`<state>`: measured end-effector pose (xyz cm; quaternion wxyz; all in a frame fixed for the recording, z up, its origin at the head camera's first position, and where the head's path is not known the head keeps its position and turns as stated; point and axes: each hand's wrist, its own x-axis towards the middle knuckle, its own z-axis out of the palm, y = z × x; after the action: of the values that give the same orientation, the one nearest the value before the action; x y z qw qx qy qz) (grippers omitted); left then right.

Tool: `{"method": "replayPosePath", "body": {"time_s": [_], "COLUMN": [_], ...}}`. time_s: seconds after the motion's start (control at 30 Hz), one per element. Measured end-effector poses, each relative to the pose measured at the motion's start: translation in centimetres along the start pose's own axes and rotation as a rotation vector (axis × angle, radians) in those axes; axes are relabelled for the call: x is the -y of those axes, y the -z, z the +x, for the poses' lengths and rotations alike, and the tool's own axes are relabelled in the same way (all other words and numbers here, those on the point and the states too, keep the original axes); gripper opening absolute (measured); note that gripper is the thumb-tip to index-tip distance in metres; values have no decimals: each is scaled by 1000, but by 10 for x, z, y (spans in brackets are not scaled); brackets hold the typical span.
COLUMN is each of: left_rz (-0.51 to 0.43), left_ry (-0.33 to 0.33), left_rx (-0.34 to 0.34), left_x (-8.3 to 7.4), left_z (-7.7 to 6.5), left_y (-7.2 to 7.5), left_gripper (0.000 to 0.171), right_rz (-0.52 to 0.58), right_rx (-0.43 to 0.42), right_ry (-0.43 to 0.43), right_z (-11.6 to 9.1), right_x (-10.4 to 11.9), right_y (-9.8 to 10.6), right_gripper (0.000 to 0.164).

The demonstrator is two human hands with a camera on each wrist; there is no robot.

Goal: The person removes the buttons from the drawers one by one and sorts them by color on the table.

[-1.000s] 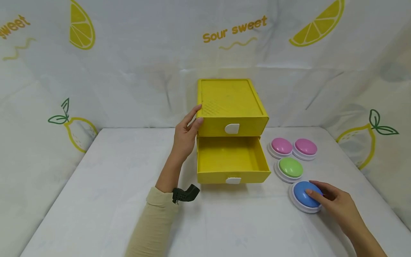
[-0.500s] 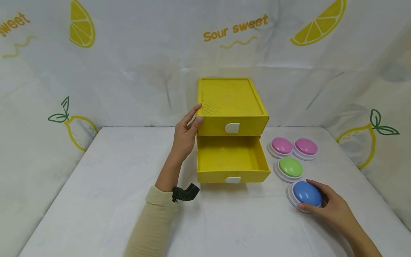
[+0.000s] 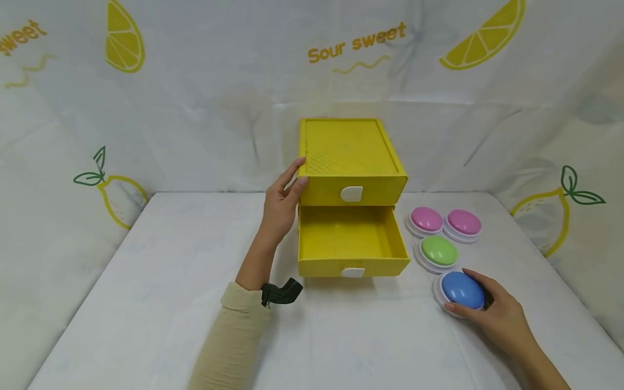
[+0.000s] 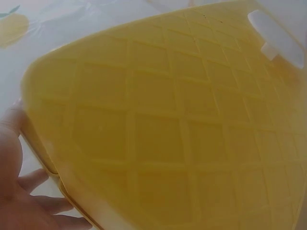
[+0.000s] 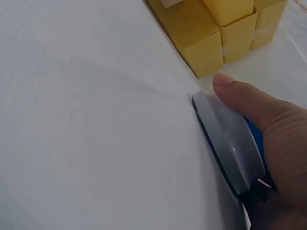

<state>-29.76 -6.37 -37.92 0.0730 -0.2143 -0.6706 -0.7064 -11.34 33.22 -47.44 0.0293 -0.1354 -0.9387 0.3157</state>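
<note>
A yellow two-drawer box (image 3: pixel 351 146) stands at the back centre in the head view. Its upper drawer is closed; the lower drawer (image 3: pixel 353 267) is pulled out and bare inside. My left hand (image 3: pixel 280 208) rests on the box's left front edge, thumb near the front and fingers lying fairly straight along the side. At the right front, my right hand (image 3: pixel 504 319) grips a blue dome button (image 3: pixel 463 290) with a white round base, thumb at the near rim and fingers at the far side. In the right wrist view the white base (image 5: pixel 230 139) shows edge-on beneath the thumb.
Behind the blue button sit a green dome button (image 3: pixel 440 250) and two pink ones, a left one (image 3: pixel 427 219) and a right one (image 3: pixel 464 221), all right of the drawer box. A white lemon-print sheet (image 3: pixel 219 108) hangs behind the white tabletop (image 3: pixel 161 281).
My right thumb has shifted from the blue dome's top to its near rim, and the button has moved slightly left and away from me. My left hand keeps its place on the box.
</note>
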Motion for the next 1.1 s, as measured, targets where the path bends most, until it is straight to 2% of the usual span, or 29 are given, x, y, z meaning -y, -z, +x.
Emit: {"method": "replayPosePath", "body": {"time_s": [0.27, 0.47, 0.57, 0.67, 0.73, 0.8, 0.87, 0.9, 1.0, 1.1], "left_rz": [25, 17, 11, 6, 5, 12, 19, 21, 31, 27], "left_ry": [7, -1, -1, -1, -5, -6, -4, -2, 7, 11], "left_rx": [-4, 2, 1, 1, 5, 9, 11, 9, -2, -7], "left_x": [0, 0, 0, 1, 1, 1, 1, 1, 1, 1], "left_z": [1, 1, 1, 0, 1, 1, 1, 1, 0, 0], "left_y": [2, 2, 1, 0, -1, -1, -1, -1, 0, 0], "left_gripper": [45, 45, 45, 45, 45, 45, 45, 45, 45, 46], "right_rz": [14, 0, -12, -29, -10, 66, 133, 171, 277, 356], "right_rx": [-44, -84, -95, -168, -278, -385, -436, -437, -370, -321], "right_ry": [35, 25, 54, 100, 164, 258, 389, 468, 645, 739], "right_z": [4, 5, 3, 0, -3, -9, -16, -18, -24, -26], "right_x": [9, 15, 18, 25, 35, 53, 74, 84, 114, 136], "right_y": [-6, -14, -14, -8, -4, -1, -3, -4, -14, -25], "right_gripper": [103, 107, 106, 98, 86, 67, 53, 50, 48, 46]}}
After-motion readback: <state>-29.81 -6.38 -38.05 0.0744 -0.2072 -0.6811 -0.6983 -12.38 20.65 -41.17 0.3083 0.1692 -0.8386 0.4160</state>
